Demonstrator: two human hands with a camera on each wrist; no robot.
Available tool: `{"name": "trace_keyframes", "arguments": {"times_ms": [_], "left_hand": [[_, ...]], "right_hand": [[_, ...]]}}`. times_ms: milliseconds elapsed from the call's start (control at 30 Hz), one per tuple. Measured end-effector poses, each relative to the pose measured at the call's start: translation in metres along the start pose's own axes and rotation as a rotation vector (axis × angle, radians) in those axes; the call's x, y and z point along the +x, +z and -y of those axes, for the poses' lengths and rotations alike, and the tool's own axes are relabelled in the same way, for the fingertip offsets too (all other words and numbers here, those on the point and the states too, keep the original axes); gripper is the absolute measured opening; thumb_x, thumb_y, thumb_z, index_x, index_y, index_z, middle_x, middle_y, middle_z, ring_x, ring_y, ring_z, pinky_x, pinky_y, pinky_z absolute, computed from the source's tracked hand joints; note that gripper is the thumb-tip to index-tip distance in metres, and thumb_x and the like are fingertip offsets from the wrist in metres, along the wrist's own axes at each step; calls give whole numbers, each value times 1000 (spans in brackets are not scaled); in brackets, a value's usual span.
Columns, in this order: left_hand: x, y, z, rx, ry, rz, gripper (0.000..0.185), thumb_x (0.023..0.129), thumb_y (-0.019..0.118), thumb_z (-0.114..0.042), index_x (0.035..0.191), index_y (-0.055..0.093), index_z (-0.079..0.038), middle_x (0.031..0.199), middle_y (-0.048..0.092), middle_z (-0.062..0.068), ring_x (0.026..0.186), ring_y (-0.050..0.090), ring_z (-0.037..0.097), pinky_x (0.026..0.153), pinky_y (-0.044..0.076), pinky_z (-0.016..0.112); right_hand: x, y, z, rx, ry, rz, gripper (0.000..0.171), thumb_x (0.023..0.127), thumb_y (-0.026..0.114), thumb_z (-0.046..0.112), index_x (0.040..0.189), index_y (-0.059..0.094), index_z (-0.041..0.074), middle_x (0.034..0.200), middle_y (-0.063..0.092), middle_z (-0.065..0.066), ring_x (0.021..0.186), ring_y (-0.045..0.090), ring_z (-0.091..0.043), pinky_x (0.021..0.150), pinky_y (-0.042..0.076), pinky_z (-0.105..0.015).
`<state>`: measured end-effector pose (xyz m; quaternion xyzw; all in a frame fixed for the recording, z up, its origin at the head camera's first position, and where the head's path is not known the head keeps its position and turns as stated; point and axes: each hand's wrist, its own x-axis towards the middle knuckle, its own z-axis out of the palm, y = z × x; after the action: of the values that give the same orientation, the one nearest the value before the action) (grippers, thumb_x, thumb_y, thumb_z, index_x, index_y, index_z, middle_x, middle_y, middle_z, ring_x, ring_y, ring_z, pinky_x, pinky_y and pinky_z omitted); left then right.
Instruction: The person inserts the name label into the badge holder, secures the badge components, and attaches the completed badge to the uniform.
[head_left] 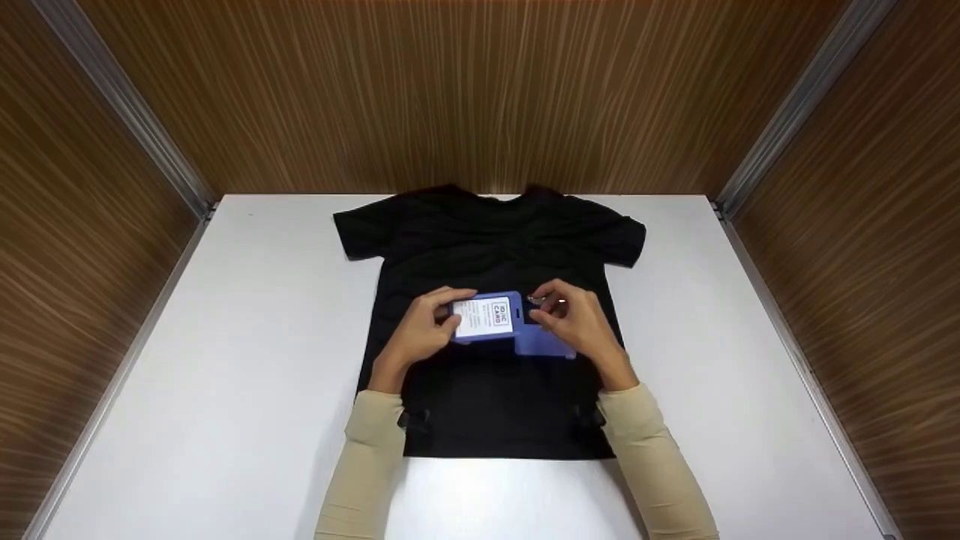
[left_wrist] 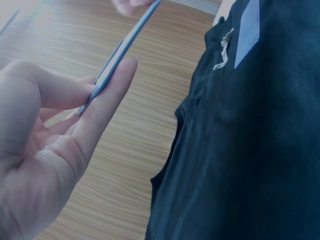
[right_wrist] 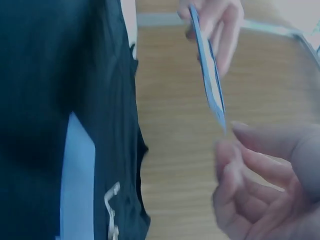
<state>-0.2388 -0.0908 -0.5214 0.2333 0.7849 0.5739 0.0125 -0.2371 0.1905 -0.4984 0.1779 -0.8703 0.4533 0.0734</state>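
**Left hand lifts a card holder; right hand waits at its slotted end**

We see the left hand point(head_left: 424, 330) pinching the blue card holder point(head_left: 517, 300) by one end, thumb on the printed side and fingers behind. The holder is raised above the black T-shirt point(head_left: 499, 255). We judge that this end grip leaves the slot free and the card point(head_left: 484, 316) facing up.

The right hand point(head_left: 577, 315) is just beside the slot, fingers loosely bent, thumb and fingertips a little apart; it seems to grasp nothing. Its nearness suggests to us that the slotted end matters.

A flat blue piece point(head_left: 544, 343) and a pale strap clip point(left_wrist: 224, 49) lie on the shirt, near each other and, we think, within easy reach. The shirt lies spread on the white table point(head_left: 285, 315), perhaps as a dark backing.

We cannot tell whether a right fingertip touches the holder: the right wrist view blurs there. That hand partly covers the clip from above, and both wrist views cut off the blue piece. The card's smaller print is unreadable, and dark shapes by the cuffs point(head_left: 376, 416) merge into the cloth.
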Motion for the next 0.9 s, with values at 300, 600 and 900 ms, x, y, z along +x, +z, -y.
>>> {"name": "trace_keyframes", "arguments": {"times_ms": [300, 600, 900], "left_hand": [[0, -3, 1, 1, -12, -6, 45, 93, 55, 16, 134, 66, 0, 127, 65, 20, 97, 66, 27, 78, 54, 20], [1, -2, 3, 12, -11, -11, 44, 93, 56, 15, 133, 67, 0, 126, 66, 19, 97, 65, 27, 77, 53, 20], [1, -1, 2, 0, -13, 0, 44, 93, 56, 15, 134, 65, 3, 128, 65, 20, 97, 66, 28, 78, 53, 19]], "right_hand": [[0, -21, -28, -145, 74, 160, 23, 81, 83, 0, 102, 73, -3, 86, 73, -16, 75, 66, -20, 70, 52, -25], [1, -17, -41, -195, 123, 245, 25, 79, 84, 0, 101, 72, -5, 91, 73, -22, 82, 70, -30, 77, 57, -41], [-1, -12, -51, -249, 155, 272, 28, 75, 85, 0, 100, 73, -4, 96, 74, -22, 90, 70, -35, 87, 57, -51]]}}
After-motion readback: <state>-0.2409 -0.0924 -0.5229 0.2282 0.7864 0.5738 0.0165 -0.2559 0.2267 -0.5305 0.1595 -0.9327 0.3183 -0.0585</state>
